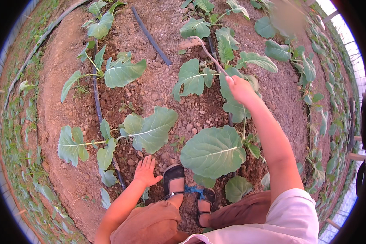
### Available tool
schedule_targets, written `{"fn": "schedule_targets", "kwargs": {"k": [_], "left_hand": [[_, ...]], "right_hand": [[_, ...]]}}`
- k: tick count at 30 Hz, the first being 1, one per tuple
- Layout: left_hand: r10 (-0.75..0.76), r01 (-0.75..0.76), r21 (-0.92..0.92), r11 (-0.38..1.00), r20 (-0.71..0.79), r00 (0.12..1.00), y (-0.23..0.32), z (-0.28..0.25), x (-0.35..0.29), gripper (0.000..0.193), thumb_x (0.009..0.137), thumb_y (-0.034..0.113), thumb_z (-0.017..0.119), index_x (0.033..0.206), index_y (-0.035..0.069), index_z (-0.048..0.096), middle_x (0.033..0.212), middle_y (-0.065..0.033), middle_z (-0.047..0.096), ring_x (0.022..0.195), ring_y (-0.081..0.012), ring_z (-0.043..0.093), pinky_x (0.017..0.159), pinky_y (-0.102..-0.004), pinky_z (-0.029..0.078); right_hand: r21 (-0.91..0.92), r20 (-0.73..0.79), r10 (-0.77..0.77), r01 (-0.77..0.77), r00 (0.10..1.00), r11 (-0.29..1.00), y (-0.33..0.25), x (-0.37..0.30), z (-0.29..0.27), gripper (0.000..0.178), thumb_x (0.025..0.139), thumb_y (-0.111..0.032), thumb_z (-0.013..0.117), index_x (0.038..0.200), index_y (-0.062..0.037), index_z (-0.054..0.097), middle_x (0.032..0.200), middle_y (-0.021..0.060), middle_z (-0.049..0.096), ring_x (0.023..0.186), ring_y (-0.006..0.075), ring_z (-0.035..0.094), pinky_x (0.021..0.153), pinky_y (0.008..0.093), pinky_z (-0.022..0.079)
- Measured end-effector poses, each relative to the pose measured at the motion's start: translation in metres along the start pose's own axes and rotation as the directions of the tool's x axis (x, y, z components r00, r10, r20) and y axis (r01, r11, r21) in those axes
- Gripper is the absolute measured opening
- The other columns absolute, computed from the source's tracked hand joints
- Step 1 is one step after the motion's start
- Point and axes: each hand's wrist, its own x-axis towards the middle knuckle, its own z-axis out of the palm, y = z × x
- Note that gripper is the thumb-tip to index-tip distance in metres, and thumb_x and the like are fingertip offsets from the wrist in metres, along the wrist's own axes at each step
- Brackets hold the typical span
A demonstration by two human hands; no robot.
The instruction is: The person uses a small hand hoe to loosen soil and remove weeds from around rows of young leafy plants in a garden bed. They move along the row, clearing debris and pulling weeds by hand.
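My right hand (240,90) is closed around the end of a thin, bent-necked hand hoe (210,56). Its flat, soil-coloured blade lies at the far end by the ground, among the leaves of a broad-leaved green plant (191,77). Under that hand and wrist are more large leaves. My left hand (145,171), fingers spread and holding nothing, rests low over the soil. Beside it are the leaves of another plant (148,128) and my dark sandal (174,177). The hoe's grip is mostly hidden by my fingers.
A black irrigation hose (96,95) runs along the left row of plants. A short loose length of dark pipe (151,36) lies between the rows. A big leaf (212,152) spreads in front of my feet. Another row of plants (278,51) stands to the right.
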Motion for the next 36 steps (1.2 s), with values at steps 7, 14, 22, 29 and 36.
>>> {"fn": "schedule_targets", "kwargs": {"k": [7,14,22,29,36], "left_hand": [[-0.006,0.006,0.004,1.000,0.021,1.000,-0.003,0.000,-0.001,0.091,0.082,0.064,0.044,0.147,0.007,0.014,0.154,-0.0117,0.007,0.142,-0.0223,0.005,0.115,-0.0372,0.007],[-0.005,0.005,0.006,1.000,0.038,0.999,-0.002,-0.004,0.000,0.092,0.082,0.064,0.044,0.147,0.008,0.013,0.154,-0.0114,0.005,0.143,-0.0219,0.004,0.115,-0.0368,0.006],[-0.013,0.013,-0.009,1.000,0.029,0.999,-0.002,0.000,-0.001,0.092,0.081,0.063,0.045,0.147,0.008,0.012,0.154,-0.0112,0.005,0.143,-0.0216,0.004,0.115,-0.0366,0.006],[-0.011,0.011,-0.003,1.000,0.013,1.000,-0.002,0.002,-0.001,0.093,0.080,0.063,0.046,0.147,0.008,0.013,0.154,-0.0114,0.006,0.143,-0.0220,0.004,0.115,-0.0368,0.006],[-0.008,0.008,0.001,1.000,0.011,1.000,-0.002,0.005,0.002,0.094,0.080,0.063,0.047,0.147,0.007,0.013,0.154,-0.0116,0.006,0.143,-0.0224,0.005,0.115,-0.0369,0.006]], "right_hand": [[-0.497,-0.235,-0.075,-0.053,0.969,0.866,0.020,-0.022,-0.010,0.022,0.094,-0.029,0.047,0.102,-0.0083,0.045,0.095,0.0135,0.060,0.084,0.0322,0.064,0.070,0.0416,0.053],[-0.528,-0.122,-0.127,0.045,0.984,0.848,0.040,-0.029,0.001,0.022,0.093,-0.027,0.050,0.101,-0.0083,0.045,0.090,0.0143,0.062,0.078,0.0337,0.064,0.067,0.0436,0.052],[-0.298,-0.266,-0.221,0.138,0.938,0.945,0.023,-0.026,-0.005,0.023,0.091,-0.027,0.052,0.099,-0.0069,0.046,0.080,0.0183,0.061,0.073,0.0412,0.060,0.066,0.0511,0.047],[-0.238,-0.096,-0.173,0.146,0.980,0.960,0.028,-0.031,0.008,0.022,0.091,-0.026,0.053,0.100,-0.0068,0.048,0.073,0.0192,0.061,0.072,0.0404,0.060,0.064,0.0499,0.046],[-0.055,-0.120,-0.203,0.198,0.972,0.979,0.014,-0.036,0.007,0.022,0.091,-0.027,0.053,0.097,-0.0067,0.049,0.076,0.0183,0.063,0.072,0.0403,0.061,0.065,0.0502,0.047]]}}
